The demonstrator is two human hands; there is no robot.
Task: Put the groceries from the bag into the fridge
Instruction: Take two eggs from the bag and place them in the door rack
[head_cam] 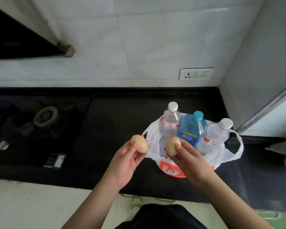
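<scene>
Closest to me, my two bare forearms reach forward over the edge of a black countertop (122, 113). My left hand (127, 162) is turned palm up, fingers curled around a pale brown egg (139, 143), thumb pressing lightly on its top so it sits cradled rather than pinched. My right hand (190, 164) grips a second egg (172, 146) the same way, held just above the open mouth of a white plastic shopping bag (221, 156) with an orange logo. I judge I hold one egg in each hand, gently and apart, so that the shells do not knock together on the way to the fridge. The bag rests on the counter with its handles flopped outward, leaving the opening wide for reaching in. Standing upright inside it are three bottles: a clear bottle with a white cap (171, 123) at the back left, a blue bottle (192, 128) in the middle, and another clear bottle (217, 136) leaning at the right. Farther left lies a gas stove burner (46, 115). Behind is a white tiled wall with a power socket (196, 73). At the far right edge, a grey panel with a metal handle (267, 103) may be the fridge, though I cannot be sure.
</scene>
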